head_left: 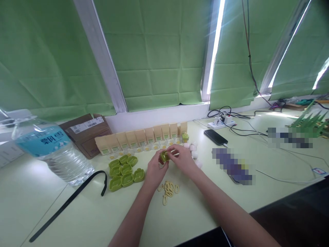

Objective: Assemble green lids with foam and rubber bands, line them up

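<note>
My left hand [155,171] is closed around a small green cup-shaped piece [165,156], holding it above the table. The fingers of my right hand [183,159] pinch at its right edge; anything small between those fingertips is hidden. To the left sit several similar green flower-shaped cups [126,179], grouped with their hollows facing up. Below my hands lies a loose pile of pale yellow loops [168,188]. Several whitish-pink rounded pieces [194,154] rest just beyond my right hand, partly covered by it.
Behind stands a row of kraft cards with clear packs [141,137], a green piece [185,137] at its right end. A big water bottle [55,151], a cardboard box [86,137] and a black strap [69,202] occupy the left. Rightward are a phone [216,137] and power strip [221,124].
</note>
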The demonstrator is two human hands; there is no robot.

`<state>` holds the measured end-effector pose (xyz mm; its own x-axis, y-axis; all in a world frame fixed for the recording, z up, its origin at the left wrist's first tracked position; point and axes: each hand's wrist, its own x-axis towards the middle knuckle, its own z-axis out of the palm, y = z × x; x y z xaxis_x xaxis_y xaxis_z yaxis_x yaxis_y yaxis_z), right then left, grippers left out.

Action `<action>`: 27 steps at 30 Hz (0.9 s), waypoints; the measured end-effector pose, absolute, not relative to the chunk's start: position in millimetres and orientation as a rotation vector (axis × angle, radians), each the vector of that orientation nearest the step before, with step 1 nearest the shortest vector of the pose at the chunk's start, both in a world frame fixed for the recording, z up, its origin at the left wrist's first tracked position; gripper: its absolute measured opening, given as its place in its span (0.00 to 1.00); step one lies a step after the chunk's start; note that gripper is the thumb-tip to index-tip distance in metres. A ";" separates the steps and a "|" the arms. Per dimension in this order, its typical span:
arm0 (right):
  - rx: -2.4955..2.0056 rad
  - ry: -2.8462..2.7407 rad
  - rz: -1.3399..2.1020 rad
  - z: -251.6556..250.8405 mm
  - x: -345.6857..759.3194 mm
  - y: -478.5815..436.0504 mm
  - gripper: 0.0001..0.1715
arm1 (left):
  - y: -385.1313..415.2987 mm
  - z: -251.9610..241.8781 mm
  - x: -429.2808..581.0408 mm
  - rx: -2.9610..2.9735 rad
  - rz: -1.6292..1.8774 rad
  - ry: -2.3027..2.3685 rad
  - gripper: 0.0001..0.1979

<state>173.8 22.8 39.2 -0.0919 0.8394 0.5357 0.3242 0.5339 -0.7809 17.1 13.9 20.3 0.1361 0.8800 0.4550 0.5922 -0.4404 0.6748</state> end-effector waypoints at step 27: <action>-1.009 -1.661 0.615 37.5 172.5 23.5 0.02 | 16.6 16.8 16.2 2.067 1.211 1.444 0.22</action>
